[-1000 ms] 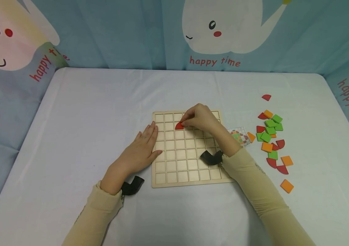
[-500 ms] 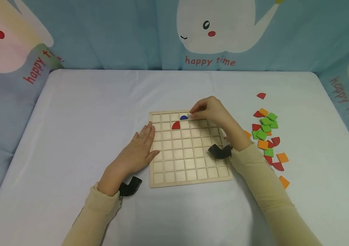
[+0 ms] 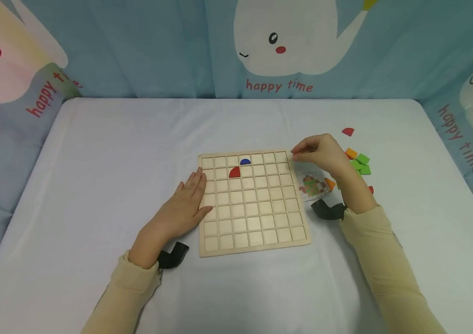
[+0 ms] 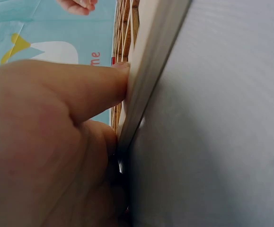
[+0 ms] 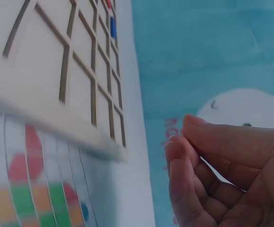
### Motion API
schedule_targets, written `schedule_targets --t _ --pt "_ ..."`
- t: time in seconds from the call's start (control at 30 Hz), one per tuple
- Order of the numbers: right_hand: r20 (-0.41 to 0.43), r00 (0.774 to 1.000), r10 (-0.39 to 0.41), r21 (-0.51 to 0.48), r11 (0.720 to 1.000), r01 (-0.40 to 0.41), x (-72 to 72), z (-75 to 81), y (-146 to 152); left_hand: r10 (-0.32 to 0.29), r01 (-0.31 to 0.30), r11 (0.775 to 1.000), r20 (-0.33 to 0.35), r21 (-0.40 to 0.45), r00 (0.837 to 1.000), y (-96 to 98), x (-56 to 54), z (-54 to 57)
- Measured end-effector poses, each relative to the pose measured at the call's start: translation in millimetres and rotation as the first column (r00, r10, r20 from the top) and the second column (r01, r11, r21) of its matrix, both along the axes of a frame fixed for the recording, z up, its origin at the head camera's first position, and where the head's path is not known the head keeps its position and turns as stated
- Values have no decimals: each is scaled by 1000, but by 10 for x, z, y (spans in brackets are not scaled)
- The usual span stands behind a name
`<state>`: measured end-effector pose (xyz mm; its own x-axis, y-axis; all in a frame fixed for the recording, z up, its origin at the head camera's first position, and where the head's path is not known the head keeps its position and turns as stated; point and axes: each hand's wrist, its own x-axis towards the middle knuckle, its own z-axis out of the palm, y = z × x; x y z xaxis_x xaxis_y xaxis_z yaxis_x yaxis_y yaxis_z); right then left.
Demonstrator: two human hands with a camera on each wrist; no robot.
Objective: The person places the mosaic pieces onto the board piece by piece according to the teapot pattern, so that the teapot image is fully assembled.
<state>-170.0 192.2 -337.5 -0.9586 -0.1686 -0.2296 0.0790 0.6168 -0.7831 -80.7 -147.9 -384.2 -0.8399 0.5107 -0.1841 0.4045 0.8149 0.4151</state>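
Left grip (image 3: pixel 181 208), released with fingers extended, lies on the left edge of the square pale-wood grid board (image 3: pixel 239 211), probably steadying it on the white-clothed counter (image 3: pixel 94 153). Right grip (image 3: pixel 322 152), relaxed and empty, is near the far right corner. A red quarter-disc tile (image 3: pixel 234 172) and blue half-disc tile (image 3: pixel 245 162) occupy cells; the multicoloured printed card (image 3: pixel 312 186) lies alongside, presumably for reference.

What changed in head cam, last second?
Right hand let go of the red piece on the board and moved right, to its far right corner. Blue piece, earlier unseen, now shows. Left hand stays on the board's left edge; red piece, same cell.
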Motion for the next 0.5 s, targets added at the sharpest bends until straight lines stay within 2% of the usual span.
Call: schedule_targets --t 0.3,0.5 --pt "-44 997 -59 12 998 59 62 44 315 -9 9 1000 -9 5 1000 -10 15 -2" --pt "-34 989 -143 53 988 145 90 58 609 -10 10 1000 -7 -2 1000 -5 -1 -14"
